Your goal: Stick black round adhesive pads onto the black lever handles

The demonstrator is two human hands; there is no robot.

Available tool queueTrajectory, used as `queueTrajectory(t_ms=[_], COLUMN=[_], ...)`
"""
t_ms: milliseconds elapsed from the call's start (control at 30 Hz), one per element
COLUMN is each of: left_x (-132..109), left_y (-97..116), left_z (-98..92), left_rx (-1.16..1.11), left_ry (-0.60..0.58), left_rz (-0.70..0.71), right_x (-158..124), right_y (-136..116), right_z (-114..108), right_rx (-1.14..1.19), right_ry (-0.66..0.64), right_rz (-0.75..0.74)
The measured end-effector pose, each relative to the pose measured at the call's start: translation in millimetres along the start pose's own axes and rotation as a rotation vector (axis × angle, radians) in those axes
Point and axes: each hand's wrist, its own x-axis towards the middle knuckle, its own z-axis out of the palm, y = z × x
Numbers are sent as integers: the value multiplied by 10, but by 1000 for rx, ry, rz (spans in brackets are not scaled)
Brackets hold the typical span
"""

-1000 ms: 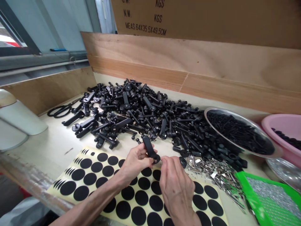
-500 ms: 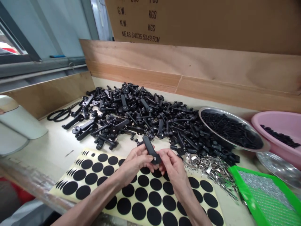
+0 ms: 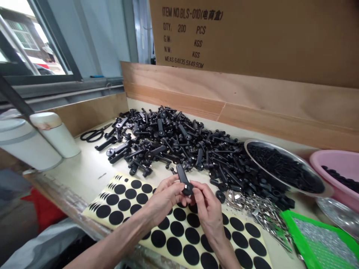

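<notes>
My left hand [image 3: 165,197] is closed round a black plastic lever handle [image 3: 183,178], which sticks up and away from me. My right hand [image 3: 206,209] pinches the round lower end of the same handle with its fingertips. Both hands hover over a yellowish sheet of black round stickers [image 3: 179,228] at the table's front edge. Behind them lies a big heap of the same black handles [image 3: 179,144].
A steel bowl of black screws [image 3: 283,168] and a pink basin [image 3: 339,175] stand at the right. Small metal clips [image 3: 260,211] lie beside a green tray [image 3: 319,239]. Scissors [image 3: 94,134] and white containers [image 3: 54,138] are at the left. Wooden boards wall the back.
The view has swung left and up. Both hands stay on the handle; the right hand's fingers have shifted onto its round end.
</notes>
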Motion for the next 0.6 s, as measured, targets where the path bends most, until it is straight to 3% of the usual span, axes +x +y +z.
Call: queueTrajectory(t_ms=[67,200,267,467,600], left_x=[-57,-165,-211,-512,-1149], left_y=[12,76,96,167,441], left_z=[-13,-9,-20,-199,-520], left_rx=[-7,55,81,34,92], left_ry=[42,31,27,37,154], left_rz=[35,72,81,-18,-36], right_x=[-32,-32,-33,-270,-380], right_y=[24,26,14,58,81], right_z=[45,59,46,184,287], right_rx=[-16,105,47,-383,-547], right_ry=[-55,-211,-219,-146,-303], right_rz=[-24,65,7,-529,-758])
